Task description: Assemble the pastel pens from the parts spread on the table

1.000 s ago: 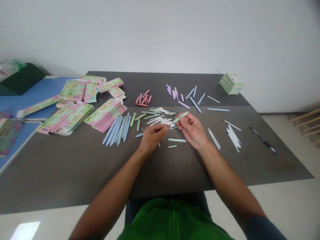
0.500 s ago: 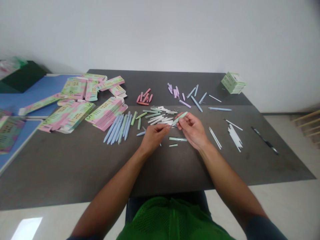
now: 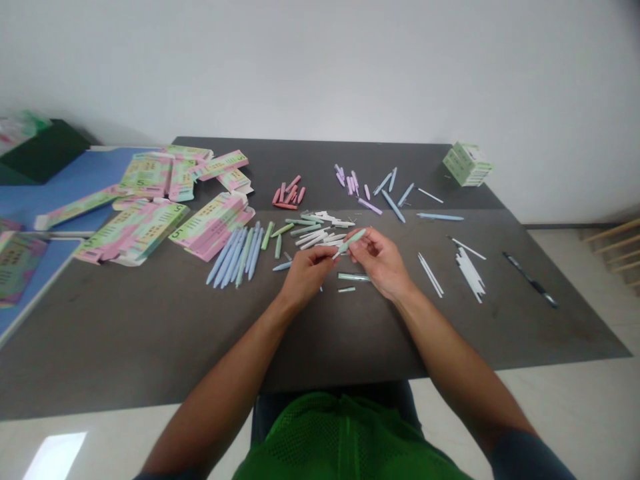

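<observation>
A pale green pen barrel (image 3: 351, 243) slants between my two hands above the middle of the table. My left hand (image 3: 307, 272) is closed, its fingertips pinching the lower left end; any small part there is hidden. Closed round the upper part is my right hand (image 3: 381, 265). Just behind the hands lie white pen parts (image 3: 319, 238) in a loose pile, with green barrel pieces (image 3: 306, 231) beside them. A clear green-tinted barrel piece (image 3: 353, 277) and a short green piece (image 3: 346, 290) rest in front, between the wrists.
Blue and green pens (image 3: 234, 257) lie in a row at left, near printed cartons (image 3: 213, 223). Red pieces (image 3: 289, 193), purple pieces (image 3: 353, 181) and blue barrels (image 3: 393, 205) lie farther back. White refills (image 3: 470, 275), a black pen (image 3: 530, 280) and a green box (image 3: 469, 165) are at right.
My right hand has moved slightly left and down with the green pen barrel, bringing its lower end to my left fingertips. The gap between the hands is smaller.
</observation>
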Demonstrator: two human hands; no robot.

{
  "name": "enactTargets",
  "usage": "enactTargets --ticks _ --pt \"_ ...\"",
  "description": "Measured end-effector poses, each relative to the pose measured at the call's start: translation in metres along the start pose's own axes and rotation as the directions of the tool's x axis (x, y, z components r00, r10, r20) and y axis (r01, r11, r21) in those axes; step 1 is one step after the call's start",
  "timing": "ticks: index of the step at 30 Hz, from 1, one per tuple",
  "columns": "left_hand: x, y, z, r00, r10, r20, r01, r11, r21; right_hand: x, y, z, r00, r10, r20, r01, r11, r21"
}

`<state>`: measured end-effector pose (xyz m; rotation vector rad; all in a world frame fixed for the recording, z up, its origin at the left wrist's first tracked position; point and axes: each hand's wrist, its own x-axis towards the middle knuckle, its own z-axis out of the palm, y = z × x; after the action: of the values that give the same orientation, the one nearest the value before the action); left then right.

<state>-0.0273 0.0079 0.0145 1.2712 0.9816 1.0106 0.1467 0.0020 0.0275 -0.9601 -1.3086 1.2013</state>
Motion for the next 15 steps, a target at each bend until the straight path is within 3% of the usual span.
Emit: enactTargets --ticks 10,15 --pt "0.004 -0.005 0.002 0.999 0.033 0.021 -0.028 0.979 -0.203 -0.002 0.006 0.009 0.998 0.066 0.018 -0.063 0.992 -0.112" --pt "0.001 -0.007 0.005 0.998 0.067 0.008 -0.065 0.986 -0.156 -0.002 0.016 0.01 0.999 0.042 -0.002 -0.042 0.989 -0.144"
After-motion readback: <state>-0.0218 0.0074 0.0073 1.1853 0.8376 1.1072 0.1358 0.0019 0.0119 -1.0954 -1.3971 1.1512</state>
